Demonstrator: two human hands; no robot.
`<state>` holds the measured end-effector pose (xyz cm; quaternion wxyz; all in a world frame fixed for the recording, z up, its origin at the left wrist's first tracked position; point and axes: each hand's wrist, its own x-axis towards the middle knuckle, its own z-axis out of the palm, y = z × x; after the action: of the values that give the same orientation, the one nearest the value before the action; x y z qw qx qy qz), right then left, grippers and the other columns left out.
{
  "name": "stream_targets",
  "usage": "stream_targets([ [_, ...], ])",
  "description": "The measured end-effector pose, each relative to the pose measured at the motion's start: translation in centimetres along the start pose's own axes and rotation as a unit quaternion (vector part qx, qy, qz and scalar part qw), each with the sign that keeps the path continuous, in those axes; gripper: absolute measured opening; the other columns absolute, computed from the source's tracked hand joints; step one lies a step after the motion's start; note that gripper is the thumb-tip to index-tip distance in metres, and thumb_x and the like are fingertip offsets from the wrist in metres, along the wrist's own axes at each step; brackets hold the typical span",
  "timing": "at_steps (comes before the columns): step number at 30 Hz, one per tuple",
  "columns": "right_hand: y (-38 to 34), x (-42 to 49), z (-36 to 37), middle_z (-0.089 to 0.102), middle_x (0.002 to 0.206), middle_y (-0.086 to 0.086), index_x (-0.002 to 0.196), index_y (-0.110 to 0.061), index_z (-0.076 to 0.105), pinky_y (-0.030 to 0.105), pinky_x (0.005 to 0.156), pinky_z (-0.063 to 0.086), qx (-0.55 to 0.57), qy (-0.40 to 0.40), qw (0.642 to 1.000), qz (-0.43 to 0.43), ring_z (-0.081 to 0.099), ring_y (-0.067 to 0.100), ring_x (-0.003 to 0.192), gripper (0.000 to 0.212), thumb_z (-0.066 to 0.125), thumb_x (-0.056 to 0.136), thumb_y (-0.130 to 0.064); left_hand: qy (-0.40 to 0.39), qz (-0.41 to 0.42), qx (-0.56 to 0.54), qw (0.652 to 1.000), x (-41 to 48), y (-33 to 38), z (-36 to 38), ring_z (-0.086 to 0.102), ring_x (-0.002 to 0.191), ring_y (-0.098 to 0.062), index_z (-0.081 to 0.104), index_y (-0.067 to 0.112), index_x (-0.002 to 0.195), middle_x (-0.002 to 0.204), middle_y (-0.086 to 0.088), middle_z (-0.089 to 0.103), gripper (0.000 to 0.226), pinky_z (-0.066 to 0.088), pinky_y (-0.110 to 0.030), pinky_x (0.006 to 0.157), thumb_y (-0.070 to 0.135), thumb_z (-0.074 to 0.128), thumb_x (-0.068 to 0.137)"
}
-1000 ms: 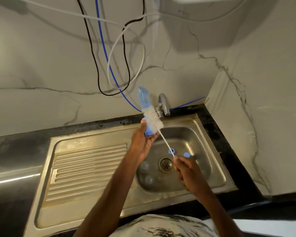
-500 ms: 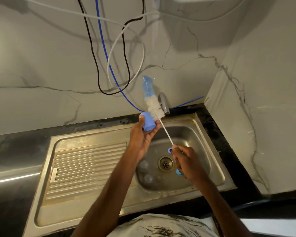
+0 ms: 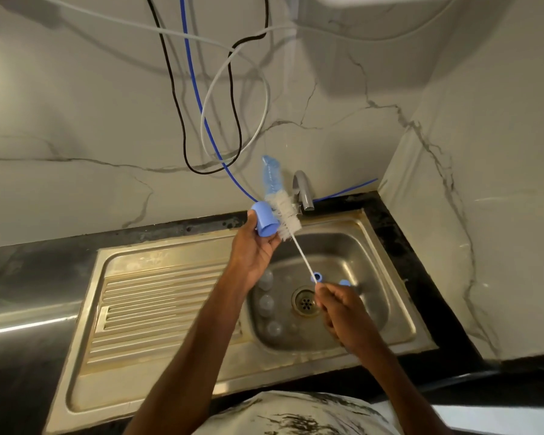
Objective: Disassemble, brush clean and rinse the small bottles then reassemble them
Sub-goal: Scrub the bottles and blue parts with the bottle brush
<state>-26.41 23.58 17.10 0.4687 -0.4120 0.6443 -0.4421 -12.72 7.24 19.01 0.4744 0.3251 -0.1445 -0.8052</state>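
- small blue plastic bottle piece [image 3: 266,219]: short cylinder, open end turned down and toward the viewer. it is held in the air over the back rim of the sink, just in front of the tap.
- left hand [image 3: 256,249]: grasping the blue piece from below, thumb and fingers curled round its wall.
- long bottle brush [image 3: 288,215]: white bristle head, blue tip above it, thin white wire stem running down to the right.
- right hand [image 3: 343,312]: pinching the lower end of the stem, low over the basin beside the drain [image 3: 305,301].
- governing relation: the brush's long axis slants from the right hand up and leftward. the bristle head lies against the right side of the blue piece, outside it, not in its mouth. the left hand is the nearer to the piece. to enter the mouth, the head would probably need drawing back along that axis.
- small clear bottles [image 3: 266,304]: three bodies lying in the basin, left of the drain.
- small blue parts [image 3: 344,282]: two, in the basin beyond the right hand. whether the stem touches one cannot be told.
- stainless steel sink [image 3: 371,268] with ribbed draining board [image 3: 157,296], set in a black bench [image 3: 29,271].
- grey metal tap [image 3: 303,189], no water visible.
- black, white and blue cables [image 3: 198,98] hanging on the marble-patterned wall [image 3: 76,120].
- step, as judged: brush cleaning, with reassembly not yet begun.
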Motion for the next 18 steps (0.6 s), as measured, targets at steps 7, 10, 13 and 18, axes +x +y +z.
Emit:
stream_targets([
  [7, -0.7, 1.0, 0.2, 0.033, 0.05, -0.004, 0.07, 0.004, 0.043, 0.013, 0.038, 0.023, -0.01, 0.023, 1.0, -0.019, 0.027, 0.002, 0.038, 0.045, 0.046, 0.107, -0.022, -0.034, -0.024, -0.016, 0.999, 0.3, 0.3, -0.6, 0.062, 0.121, -0.037, 0.05, 0.003, 0.136, 0.13, -0.023, 0.064, 0.037, 0.059, -0.048, 0.091, 0.027, 0.042, 0.109],
  [10, 0.0, 0.1, 0.8, 0.033, 0.047, -0.008, 0.065, -0.01, 0.045, 0.013, 0.04, 0.024, -0.027, 0.012, 0.999, -0.021, 0.027, 0.003, 0.039, 0.043, 0.046, 0.107, -0.02, -0.013, -0.041, -0.002, 0.999, 0.1, 0.3, -1.2, 0.064, 0.118, -0.036, 0.052, 0.006, 0.136, 0.129, -0.021, 0.066, 0.043, 0.06, -0.047, 0.089, 0.035, 0.043, 0.107],
  [13, -0.1, 0.4, 1.0, 0.035, 0.046, -0.01, 0.064, -0.004, 0.043, 0.013, 0.045, 0.026, -0.064, 0.028, 0.997, -0.045, 0.03, 0.004, 0.042, 0.045, 0.047, 0.106, -0.018, -0.006, -0.032, 0.051, 0.998, 0.0, 0.2, -1.0, 0.069, 0.107, -0.03, 0.058, 0.01, 0.131, 0.126, -0.016, 0.068, 0.046, 0.059, -0.044, 0.088, 0.043, 0.053, 0.099],
  [18, -0.3, 0.0, 0.7, 0.034, 0.048, -0.009, 0.061, -0.01, 0.042, 0.017, 0.046, 0.025, -0.07, 0.033, 0.995, -0.062, 0.029, 0.005, 0.043, 0.046, 0.047, 0.106, -0.018, -0.011, -0.009, 0.151, 0.988, 0.0, 0.3, -1.0, 0.069, 0.096, -0.016, 0.062, 0.016, 0.121, 0.113, -0.006, 0.072, 0.034, 0.048, -0.036, 0.093, 0.037, 0.062, 0.094],
])
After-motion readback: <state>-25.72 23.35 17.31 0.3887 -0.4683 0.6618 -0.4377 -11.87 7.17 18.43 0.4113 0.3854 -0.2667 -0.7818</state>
